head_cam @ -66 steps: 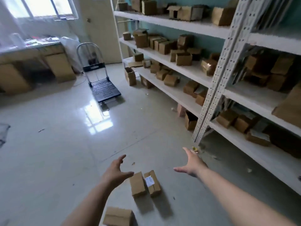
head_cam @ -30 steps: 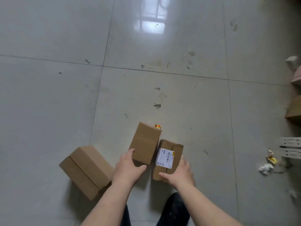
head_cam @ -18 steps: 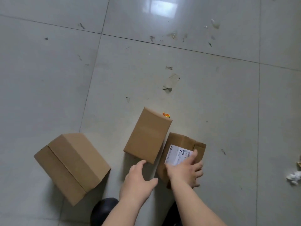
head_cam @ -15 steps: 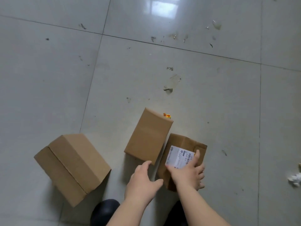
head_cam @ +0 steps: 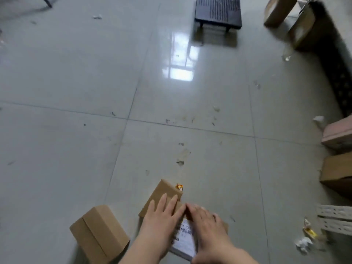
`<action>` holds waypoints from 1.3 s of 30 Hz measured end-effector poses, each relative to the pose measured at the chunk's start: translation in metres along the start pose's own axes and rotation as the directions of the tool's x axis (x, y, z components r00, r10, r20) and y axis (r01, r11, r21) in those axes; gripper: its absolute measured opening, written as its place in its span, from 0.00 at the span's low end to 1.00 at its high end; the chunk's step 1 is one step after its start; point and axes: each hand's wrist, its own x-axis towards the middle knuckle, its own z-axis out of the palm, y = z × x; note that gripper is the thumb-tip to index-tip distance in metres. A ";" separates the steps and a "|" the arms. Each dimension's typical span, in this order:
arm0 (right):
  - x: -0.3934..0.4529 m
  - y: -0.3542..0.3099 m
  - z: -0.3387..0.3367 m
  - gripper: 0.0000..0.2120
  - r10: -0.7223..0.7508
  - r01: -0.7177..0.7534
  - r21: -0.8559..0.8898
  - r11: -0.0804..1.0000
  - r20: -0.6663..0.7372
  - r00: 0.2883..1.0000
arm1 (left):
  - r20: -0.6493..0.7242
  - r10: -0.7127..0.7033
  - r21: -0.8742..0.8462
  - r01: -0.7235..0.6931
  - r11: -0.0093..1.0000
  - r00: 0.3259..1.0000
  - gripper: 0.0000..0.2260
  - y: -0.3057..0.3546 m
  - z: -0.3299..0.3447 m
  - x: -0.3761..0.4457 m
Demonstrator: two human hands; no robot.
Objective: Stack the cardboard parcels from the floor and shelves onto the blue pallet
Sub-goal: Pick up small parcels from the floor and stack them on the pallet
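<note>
Two small cardboard parcels lie side by side on the grey tiled floor at the bottom centre. My left hand [head_cam: 162,216] lies flat on the plain brown parcel [head_cam: 163,191], fingers stretched over its top. My right hand [head_cam: 205,223] covers the parcel with the white label [head_cam: 185,239], which is tilted with the label towards me. A larger plain parcel [head_cam: 99,233] sits on the floor to the left, untouched. Far ahead, the dark platform of a hand trolley [head_cam: 218,10] stands at the top edge.
Along the right edge, under the shelving, are a brown box [head_cam: 337,174], a pinkish box [head_cam: 338,132] and further boxes [head_cam: 278,10]. A white perforated shelf post [head_cam: 335,220] lies at the lower right, with wrapper scraps [head_cam: 308,231] beside it.
My view has tilted up, bringing the trolley platform into sight. My left hand has moved onto the plain parcel. My right hand has slid further over the labelled parcel.
</note>
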 end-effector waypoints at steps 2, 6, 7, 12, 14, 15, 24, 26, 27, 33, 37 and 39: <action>-0.030 -0.025 -0.048 0.45 -0.089 0.098 0.069 0.993 -0.125 0.988 | -0.260 -0.055 -0.068 0.038 0.997 0.964 0.15 -0.008 -0.036 -0.033; -0.095 -0.083 -0.113 0.44 -0.175 0.250 0.052 0.967 -0.577 0.798 | -0.491 -0.114 -0.062 0.096 0.993 0.864 0.13 -0.014 -0.085 -0.097; -0.110 -0.090 -0.125 0.27 -0.184 0.272 0.067 0.960 -0.581 0.793 | -0.551 -0.108 -0.031 0.109 0.994 0.828 0.13 -0.010 -0.105 -0.119; -0.201 -0.150 -0.180 0.41 -0.284 0.333 -0.035 0.942 -0.610 0.740 | -0.772 -0.112 0.157 0.359 0.920 0.626 0.12 0.011 -0.164 -0.236; -0.248 -0.177 -0.198 0.34 -0.425 0.345 -0.291 0.892 -0.285 0.859 | -0.689 -0.336 -0.080 0.393 0.916 0.642 0.12 0.025 -0.177 -0.300; -0.271 -0.193 -0.203 0.31 -0.498 0.411 -0.389 0.825 -0.156 0.853 | -0.601 -0.450 -0.249 0.381 0.890 0.661 0.14 0.033 -0.186 -0.339; -0.458 -0.405 -0.138 0.51 -0.832 0.776 -0.570 0.270 0.267 0.486 | -0.177 -0.938 -0.626 0.701 0.340 0.297 0.48 0.061 -0.163 -0.669; -0.503 -0.448 -0.094 0.51 -0.869 0.813 -0.570 0.118 0.336 0.362 | -0.142 -0.976 -0.666 0.713 0.218 0.166 0.46 0.077 -0.130 -0.735; -0.526 -0.466 -0.068 0.52 -0.874 0.830 -0.556 0.052 0.378 0.307 | -0.119 -0.989 -0.683 0.715 0.148 0.091 0.45 0.087 -0.112 -0.766; -0.652 -0.525 0.085 0.53 -0.815 0.831 -0.467 -0.301 0.579 0.030 | 0.069 -0.967 -0.730 0.648 -0.217 -0.246 0.44 0.172 0.001 -0.909; -0.707 -0.535 0.170 0.54 -0.733 0.805 -0.391 -0.447 0.675 -0.079 | 0.178 -0.909 -0.717 0.584 -0.382 -0.377 0.44 0.220 0.068 -0.959; -0.724 -0.538 0.203 0.53 -0.680 0.779 -0.362 -0.512 0.725 -0.110 | 0.260 -0.872 -0.715 0.524 -0.463 -0.416 0.46 0.237 0.096 -0.970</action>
